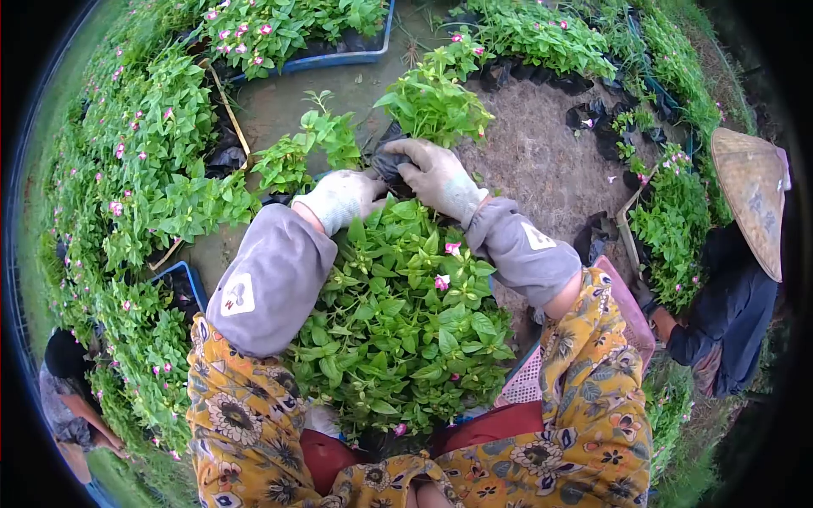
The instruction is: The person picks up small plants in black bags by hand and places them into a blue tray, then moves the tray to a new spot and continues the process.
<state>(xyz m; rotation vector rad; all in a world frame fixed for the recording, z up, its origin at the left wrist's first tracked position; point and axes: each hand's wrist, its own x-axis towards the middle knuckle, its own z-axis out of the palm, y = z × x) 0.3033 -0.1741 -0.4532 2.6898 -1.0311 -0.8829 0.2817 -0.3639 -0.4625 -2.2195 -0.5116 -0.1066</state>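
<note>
— Brown bare soil (542, 161) outdoors, ringed by flowering seedlings in black bags, with a blue tray (356, 57) at the top. What's in hand?

— A seedling (434, 106) in a black bag (388, 161), just above the leafy batch (398, 322) in the lap. Its stem points up and away, roughly upright.

— And the fingers?

— Both gloved: the right hand (436, 176) curls round the bag; the left hand (343, 199) touches its side, grip unclear. A person in a conical hat (749, 199) works at the right

The gloves (436, 173) were pale grey, dirt-stained. The sleeve covers (271, 279) were grey with white patches. The floral garment (593, 398) was mustard yellow with dark and cream flowers. The seedlings (406, 322) were bright green with pink blooms, their bag (388, 161) black. The conical hat (749, 199) was straw-tan.
</note>
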